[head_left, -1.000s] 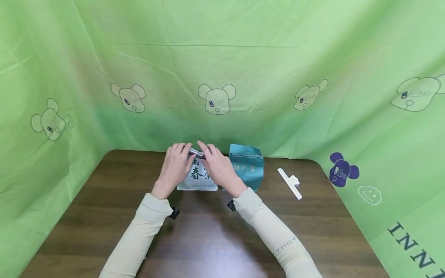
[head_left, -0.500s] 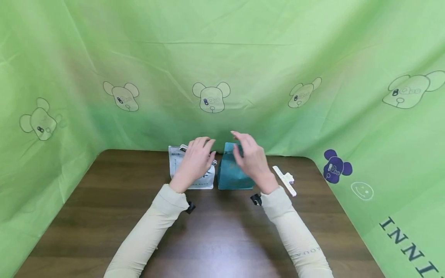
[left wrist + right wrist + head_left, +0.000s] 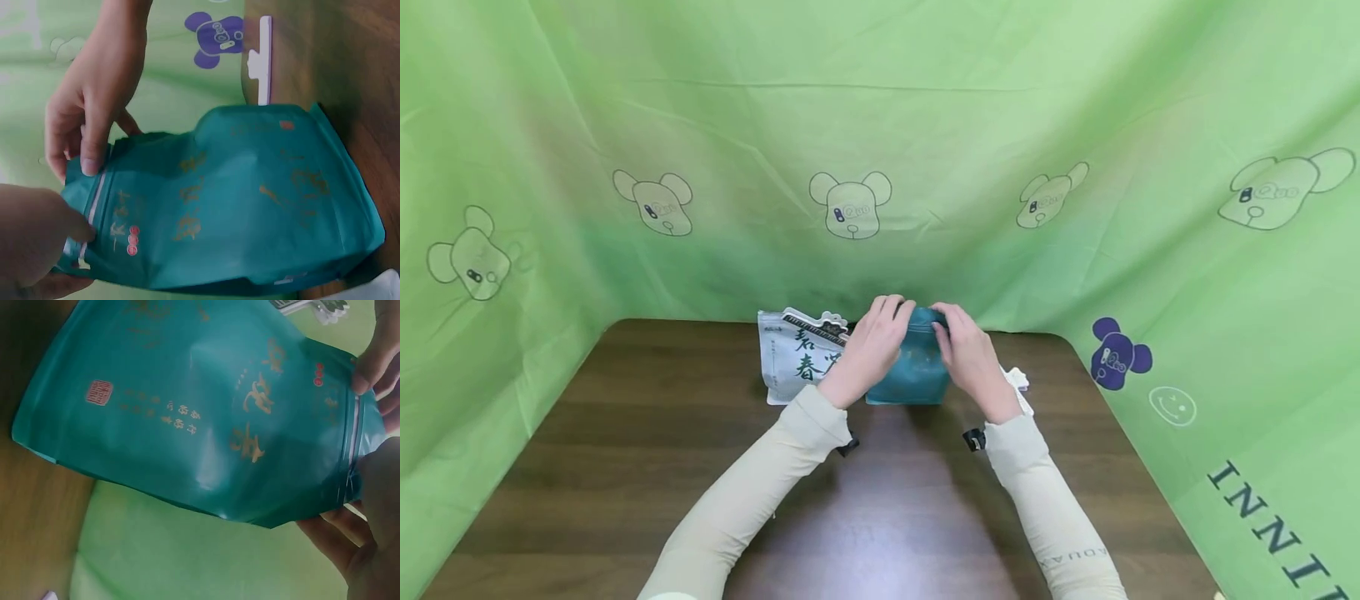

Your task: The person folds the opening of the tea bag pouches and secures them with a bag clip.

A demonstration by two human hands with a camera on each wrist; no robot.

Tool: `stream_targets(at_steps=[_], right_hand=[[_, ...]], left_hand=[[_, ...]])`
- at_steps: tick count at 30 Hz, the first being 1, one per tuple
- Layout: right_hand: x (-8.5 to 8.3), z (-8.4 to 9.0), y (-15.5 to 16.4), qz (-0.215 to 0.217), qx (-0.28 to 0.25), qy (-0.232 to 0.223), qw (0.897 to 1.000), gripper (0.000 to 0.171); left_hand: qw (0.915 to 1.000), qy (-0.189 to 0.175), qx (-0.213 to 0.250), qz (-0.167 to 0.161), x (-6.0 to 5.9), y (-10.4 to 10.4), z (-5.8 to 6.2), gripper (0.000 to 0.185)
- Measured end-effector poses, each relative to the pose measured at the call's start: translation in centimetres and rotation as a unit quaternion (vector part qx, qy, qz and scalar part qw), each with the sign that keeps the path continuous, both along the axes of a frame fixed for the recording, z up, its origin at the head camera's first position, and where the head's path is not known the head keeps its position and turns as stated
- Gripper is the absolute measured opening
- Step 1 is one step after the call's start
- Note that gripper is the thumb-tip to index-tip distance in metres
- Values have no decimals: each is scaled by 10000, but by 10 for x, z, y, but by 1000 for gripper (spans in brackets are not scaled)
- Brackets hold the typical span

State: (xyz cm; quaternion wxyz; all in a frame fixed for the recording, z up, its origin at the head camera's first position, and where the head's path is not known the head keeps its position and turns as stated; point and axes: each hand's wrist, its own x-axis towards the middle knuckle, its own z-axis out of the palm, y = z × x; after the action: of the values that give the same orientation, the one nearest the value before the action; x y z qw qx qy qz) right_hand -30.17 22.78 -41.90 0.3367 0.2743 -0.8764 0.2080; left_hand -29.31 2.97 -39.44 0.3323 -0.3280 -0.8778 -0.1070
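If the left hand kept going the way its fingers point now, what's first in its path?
The left hand already pinches the top of the teal bag, fingers pointing right toward the right hand. Pushed on, it would likely meet that hand's fingers at the bag's seal, though depth is unclear.

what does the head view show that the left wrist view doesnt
Only the head view shows the white pouch with its clip, standing left of the teal one, plus both sleeves and the bear-print green cloth all round. Only the left wrist view shows the white clip whole and the teal pouch's gold lettering. Both show the left hand and right hand pinching the teal pouch top.
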Motion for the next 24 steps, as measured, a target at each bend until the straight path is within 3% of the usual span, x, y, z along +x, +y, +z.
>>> stream_targets(at_steps=[4, 11, 18, 24], right_hand=[[0, -2, 3, -6, 25, -128, 9999, 25], [0, -3, 7, -52, 65, -47, 10000, 20], [7, 7, 8, 6, 20, 90, 10000, 19], [21, 16, 7, 108, 9, 270, 9996, 18]], left_hand=[[9998, 29, 218, -1, 0, 3, -2, 43], [9986, -66, 357, -377, 2, 2, 0, 48], [9970, -209, 426, -614, 5, -1, 5, 49], [9950, -183, 582, -788, 14, -4, 11, 51]])
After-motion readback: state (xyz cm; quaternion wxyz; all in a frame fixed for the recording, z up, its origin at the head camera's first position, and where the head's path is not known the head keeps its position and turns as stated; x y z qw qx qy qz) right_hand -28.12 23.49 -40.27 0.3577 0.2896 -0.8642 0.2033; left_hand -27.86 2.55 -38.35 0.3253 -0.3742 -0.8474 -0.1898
